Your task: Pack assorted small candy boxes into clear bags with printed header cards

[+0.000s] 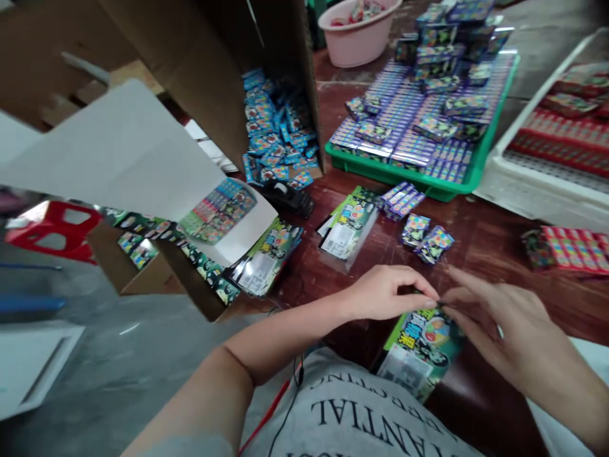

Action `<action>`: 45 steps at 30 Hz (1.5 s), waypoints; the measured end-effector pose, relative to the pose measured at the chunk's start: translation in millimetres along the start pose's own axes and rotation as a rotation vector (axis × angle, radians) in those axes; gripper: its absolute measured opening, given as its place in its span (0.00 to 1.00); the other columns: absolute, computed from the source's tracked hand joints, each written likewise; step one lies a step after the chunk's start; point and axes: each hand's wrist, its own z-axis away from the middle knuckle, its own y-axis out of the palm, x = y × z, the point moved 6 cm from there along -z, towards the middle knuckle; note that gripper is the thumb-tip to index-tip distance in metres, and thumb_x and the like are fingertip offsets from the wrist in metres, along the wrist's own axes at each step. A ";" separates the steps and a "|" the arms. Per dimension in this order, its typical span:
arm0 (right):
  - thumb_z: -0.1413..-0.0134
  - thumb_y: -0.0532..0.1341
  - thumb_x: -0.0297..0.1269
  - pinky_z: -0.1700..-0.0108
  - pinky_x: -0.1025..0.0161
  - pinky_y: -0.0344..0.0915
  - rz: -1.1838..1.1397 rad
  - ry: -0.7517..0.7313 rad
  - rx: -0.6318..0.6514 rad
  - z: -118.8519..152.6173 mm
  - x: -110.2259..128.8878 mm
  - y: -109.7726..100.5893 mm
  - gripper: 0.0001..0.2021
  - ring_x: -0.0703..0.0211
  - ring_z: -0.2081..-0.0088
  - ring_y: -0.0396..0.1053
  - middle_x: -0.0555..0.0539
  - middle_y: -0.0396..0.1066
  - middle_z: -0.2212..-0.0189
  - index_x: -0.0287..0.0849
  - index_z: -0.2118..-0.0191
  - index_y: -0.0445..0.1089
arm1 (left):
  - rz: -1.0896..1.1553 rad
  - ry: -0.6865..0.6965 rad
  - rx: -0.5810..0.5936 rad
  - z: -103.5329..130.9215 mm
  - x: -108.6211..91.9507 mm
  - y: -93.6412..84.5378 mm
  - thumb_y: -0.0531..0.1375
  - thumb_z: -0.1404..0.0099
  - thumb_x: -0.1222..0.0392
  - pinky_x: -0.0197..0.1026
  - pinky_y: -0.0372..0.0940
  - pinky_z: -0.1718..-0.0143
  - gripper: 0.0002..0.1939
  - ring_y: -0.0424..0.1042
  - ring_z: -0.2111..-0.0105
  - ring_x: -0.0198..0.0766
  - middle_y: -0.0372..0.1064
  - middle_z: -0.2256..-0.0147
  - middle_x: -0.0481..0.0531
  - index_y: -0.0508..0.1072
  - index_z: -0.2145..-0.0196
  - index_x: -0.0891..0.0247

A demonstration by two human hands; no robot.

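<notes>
My left hand (387, 292) is closed in a pinch at the top edge of a flat green-and-black printed packet (419, 349), which lies near the table edge against my shirt. Facing it, my right hand (504, 324) has its thumb and forefinger brought together at the same top edge, its other fingers loosely bent. Just beyond the hands rest two small purple printed boxes (434, 245), with a short row of purple boxes (402, 200) behind them. Left of these lie more flat green packets (349, 225), one in clear plastic.
A green tray (404, 174) of purple boxes stands behind, and a white crate (495, 171) of red boxes at right. Red boxes (575, 249) lie before the crate. Leftward are a carton of blue packets (278, 136), a packet stack (271, 257) and a black tape dispenser (288, 197).
</notes>
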 end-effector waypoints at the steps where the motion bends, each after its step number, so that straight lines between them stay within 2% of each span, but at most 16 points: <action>1: 0.35 0.58 0.48 0.51 0.40 0.68 0.008 -0.033 0.028 0.8 2.2 5.6 0.29 0.42 0.56 0.74 0.43 0.77 0.55 0.57 0.31 0.55 | 0.014 -0.010 -0.015 5.7 -0.5 -0.6 0.63 0.31 0.57 0.43 0.67 0.46 0.08 0.76 0.53 0.39 0.77 0.55 0.54 0.78 0.57 0.62; 4: 0.32 0.55 0.47 0.54 0.45 0.72 -0.134 -0.011 0.131 -10.3 3.0 23.4 0.29 0.43 0.54 0.76 0.41 0.76 0.51 0.56 0.29 0.50 | 0.053 -0.047 -0.092 32.5 -11.7 -8.4 0.63 0.31 0.59 0.47 0.68 0.45 0.17 0.73 0.46 0.43 0.72 0.44 0.58 0.73 0.45 0.58; 7: 0.33 0.57 0.47 0.56 0.52 0.75 -0.381 0.050 0.162 -51.1 11.4 41.5 0.29 0.48 0.55 0.77 0.40 0.76 0.53 0.52 0.30 0.52 | -0.125 -0.133 -0.310 80.0 -30.9 -42.0 0.63 0.32 0.58 0.58 0.58 0.35 0.29 0.60 0.34 0.50 0.56 0.32 0.58 0.63 0.35 0.52; 11: 0.36 0.59 0.46 0.53 0.53 0.74 -0.709 0.026 0.026 -144.0 55.2 76.0 0.27 0.52 0.57 0.76 0.43 0.76 0.58 0.44 0.36 0.56 | -0.488 -0.369 -0.955 181.6 -46.5 -126.6 0.67 0.35 0.51 0.61 0.42 0.29 0.36 0.44 0.28 0.55 0.46 0.29 0.58 0.59 0.34 0.53; 13: 0.36 0.58 0.42 0.51 0.54 0.72 -0.666 0.012 0.026 -189.3 88.6 106.0 0.25 0.54 0.56 0.75 0.42 0.75 0.57 0.42 0.37 0.56 | -0.362 -0.557 -1.247 232.9 -33.9 -155.5 0.66 0.34 0.46 0.58 0.49 0.30 0.40 0.45 0.28 0.55 0.45 0.28 0.60 0.53 0.32 0.54; 15: 0.35 0.55 0.38 0.47 0.53 0.70 -0.555 0.005 0.069 -221.9 123.0 138.7 0.22 0.53 0.54 0.74 0.42 0.75 0.56 0.41 0.38 0.59 | 0.004 -0.700 -1.396 265.8 -7.5 -162.5 0.63 0.33 0.43 0.52 0.61 0.36 0.41 0.55 0.31 0.53 0.49 0.30 0.61 0.48 0.31 0.54; 17: 0.37 0.55 0.35 0.43 0.49 0.65 -0.490 -0.018 0.117 -238.3 151.3 167.0 0.21 0.49 0.50 0.72 0.40 0.75 0.54 0.40 0.39 0.62 | 0.355 -0.731 -1.410 275.4 17.7 -154.4 0.64 0.33 0.43 0.47 0.71 0.46 0.44 0.66 0.38 0.50 0.56 0.33 0.61 0.45 0.30 0.52; 20: 0.37 0.54 0.36 0.37 0.43 0.58 -0.417 -0.024 0.194 -240.9 168.4 197.1 0.21 0.41 0.42 0.67 0.32 0.71 0.47 0.35 0.41 0.65 | 0.521 -0.644 -1.404 272.0 36.1 -143.0 0.71 0.40 0.50 0.40 0.75 0.55 0.54 0.72 0.44 0.45 0.61 0.36 0.60 0.40 0.29 0.49; 25: 0.34 0.51 0.46 0.47 0.46 0.67 -0.376 0.040 0.393 -236.1 158.3 216.2 0.22 0.42 0.50 0.74 0.35 0.76 0.52 0.38 0.44 0.70 | 0.578 -0.627 -1.447 277.9 26.8 -138.3 0.73 0.42 0.57 0.36 0.74 0.63 0.55 0.75 0.48 0.43 0.64 0.37 0.57 0.42 0.30 0.45; 28: 0.34 0.51 0.52 0.48 0.50 0.68 -0.403 0.026 0.440 -244.7 170.6 202.1 0.22 0.47 0.50 0.74 0.43 0.77 0.52 0.45 0.45 0.71 | 0.608 -0.571 -1.440 287.5 -3.0 -159.8 0.73 0.43 0.58 0.37 0.74 0.70 0.47 0.79 0.57 0.44 0.71 0.43 0.54 0.53 0.33 0.45; 31: 0.35 0.51 0.60 0.46 0.52 0.68 -0.561 -0.046 0.386 -268.1 202.9 176.3 0.26 0.50 0.49 0.73 0.47 0.76 0.49 0.50 0.43 0.69 | 0.739 -0.542 -1.457 298.2 -23.0 -202.3 0.69 0.41 0.62 0.44 0.77 0.66 0.26 0.79 0.62 0.44 0.77 0.54 0.55 0.70 0.45 0.57; 33: 0.36 0.52 0.62 0.45 0.53 0.67 -0.698 -0.132 0.359 -287.0 225.2 165.6 0.28 0.51 0.47 0.71 0.46 0.74 0.47 0.50 0.42 0.68 | 0.892 -0.594 -1.443 303.5 -20.4 -231.5 0.65 0.37 0.61 0.47 0.77 0.65 0.14 0.79 0.65 0.44 0.78 0.59 0.55 0.73 0.54 0.61; 36: 0.41 0.60 0.60 0.45 0.51 0.69 -0.733 -0.285 0.464 -305.7 244.6 175.2 0.31 0.49 0.47 0.71 0.42 0.73 0.45 0.45 0.39 0.64 | 1.026 -0.658 -1.338 305.7 -5.2 -265.7 0.61 0.34 0.58 0.48 0.76 0.67 0.09 0.78 0.67 0.44 0.77 0.62 0.55 0.74 0.57 0.61; 38: 0.49 0.69 0.54 0.41 0.48 0.66 -0.605 -0.380 0.484 -310.9 244.4 189.0 0.43 0.44 0.42 0.68 0.36 0.67 0.40 0.41 0.32 0.56 | 1.056 -0.686 -1.286 306.0 5.1 -277.8 0.60 0.33 0.58 0.48 0.76 0.67 0.09 0.78 0.67 0.44 0.77 0.62 0.56 0.74 0.57 0.62; 41: 0.56 0.74 0.42 0.34 0.43 0.56 -0.266 -0.458 0.291 -313.3 235.0 198.4 0.59 0.35 0.31 0.52 0.28 0.51 0.31 0.33 0.26 0.37 | 1.049 -0.701 -1.249 302.9 13.1 -283.5 0.60 0.33 0.59 0.49 0.76 0.66 0.08 0.78 0.66 0.45 0.77 0.62 0.56 0.74 0.57 0.63; 45: 0.53 0.71 0.33 0.31 0.33 0.42 0.072 -0.657 0.034 -304.6 242.6 188.0 0.55 0.29 0.28 0.39 0.32 0.42 0.27 0.41 0.25 0.38 | 1.019 -0.770 -1.194 294.0 17.0 -281.3 0.61 0.34 0.58 0.49 0.76 0.67 0.08 0.79 0.66 0.47 0.77 0.63 0.58 0.74 0.58 0.63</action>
